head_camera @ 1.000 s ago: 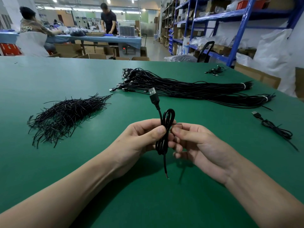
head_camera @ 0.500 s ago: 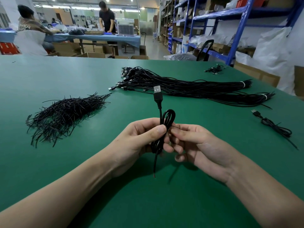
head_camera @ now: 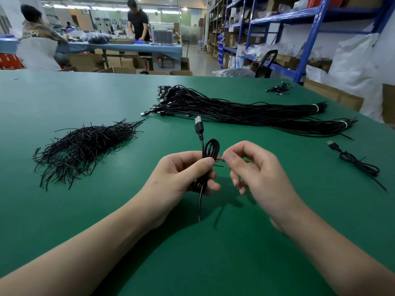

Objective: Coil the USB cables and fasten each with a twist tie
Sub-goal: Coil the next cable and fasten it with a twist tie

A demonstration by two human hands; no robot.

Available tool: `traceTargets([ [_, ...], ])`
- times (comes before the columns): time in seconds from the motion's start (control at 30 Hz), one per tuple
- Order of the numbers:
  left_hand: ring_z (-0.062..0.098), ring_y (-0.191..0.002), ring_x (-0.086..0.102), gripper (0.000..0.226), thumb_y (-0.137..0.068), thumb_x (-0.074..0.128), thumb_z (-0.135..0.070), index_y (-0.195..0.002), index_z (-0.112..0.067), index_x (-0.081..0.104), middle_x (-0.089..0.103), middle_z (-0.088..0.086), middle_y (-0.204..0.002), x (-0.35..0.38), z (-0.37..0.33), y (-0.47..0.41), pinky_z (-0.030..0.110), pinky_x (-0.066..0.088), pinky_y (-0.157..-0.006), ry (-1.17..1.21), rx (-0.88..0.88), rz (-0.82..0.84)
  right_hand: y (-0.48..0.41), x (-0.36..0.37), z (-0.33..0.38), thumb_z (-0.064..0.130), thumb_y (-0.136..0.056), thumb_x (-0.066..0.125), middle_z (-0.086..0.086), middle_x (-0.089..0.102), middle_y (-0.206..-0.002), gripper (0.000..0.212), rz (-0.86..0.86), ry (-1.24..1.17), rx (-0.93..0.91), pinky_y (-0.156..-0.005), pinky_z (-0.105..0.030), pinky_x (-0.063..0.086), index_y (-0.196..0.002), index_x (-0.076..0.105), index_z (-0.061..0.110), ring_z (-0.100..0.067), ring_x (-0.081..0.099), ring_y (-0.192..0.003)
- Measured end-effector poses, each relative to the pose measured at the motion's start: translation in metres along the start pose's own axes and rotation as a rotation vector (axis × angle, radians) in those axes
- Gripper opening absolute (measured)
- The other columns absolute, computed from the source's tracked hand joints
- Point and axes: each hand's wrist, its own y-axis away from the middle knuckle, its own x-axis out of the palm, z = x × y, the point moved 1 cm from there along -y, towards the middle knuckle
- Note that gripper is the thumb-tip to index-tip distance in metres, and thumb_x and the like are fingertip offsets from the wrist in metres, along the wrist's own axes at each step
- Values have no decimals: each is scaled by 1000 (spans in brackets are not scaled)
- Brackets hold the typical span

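A coiled black USB cable [head_camera: 210,147] stands upright above the green table [head_camera: 64,210], its silver plug at the top and a bare tail hanging below. My left hand [head_camera: 181,174] grips the coil at its middle, thumb pressed on the front. A thin black twist tie [head_camera: 218,160] is wrapped round the coil there, its ends sticking out to the right. My right hand [head_camera: 252,167] pinches one tie end between thumb and forefinger, just right of the coil.
A heap of loose black twist ties [head_camera: 85,146] lies at the left. A long bundle of uncoiled USB cables [head_camera: 245,112] stretches across the back right. One tied coil [head_camera: 359,163] lies at the far right, a small cable clump [head_camera: 277,89] at the far edge. People work at a blue table behind.
My right hand has drawn back a little to the right and now pinches the tie end. The coil has stayed upright in my left hand.
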Motion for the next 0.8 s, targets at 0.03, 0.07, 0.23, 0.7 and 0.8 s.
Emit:
traceTargets([
  [0.03,16,-63,70,16,-83,68,-30,-90,-20,79,68,4,-74,0,0,0,24,55,-61,-22,4,3,0,1,-1,36,-94,68,12,58,-66,19,-23,84,-51,-59,-28,43,-83,65,21,-14,52,-63],
  [0.07,16,-63,70,15,-83,68,-30,-89,-21,79,68,4,-74,1,1,1,24,55,-61,-38,7,3,0,2,-1,32,-94,68,12,60,-69,16,-49,159,-95,-63,-28,44,-81,66,22,-14,54,-66],
  [0.23,17,-63,70,17,-82,68,-32,-90,-20,79,69,3,-75,3,2,0,25,56,-62,-58,26,-36,3,4,2,22,-89,72,7,59,-74,15,-161,380,-254,-57,-17,40,-77,66,26,-13,56,-70],
  [0.7,18,-72,75,16,-101,56,-10,-104,-1,68,73,5,-80,-1,8,-4,30,61,-67,-246,132,-145,11,16,4,21,-94,69,25,66,-65,16,-107,281,-176,-53,-5,39,-78,70,24,7,60,-56],
  [0.8,20,-73,76,14,-102,54,-10,-101,-6,67,72,4,-78,-3,8,-4,30,61,-67,-234,156,-152,7,13,2,23,-99,59,10,67,-67,20,-83,109,-50,-53,-20,43,-85,72,23,-4,56,-53],
])
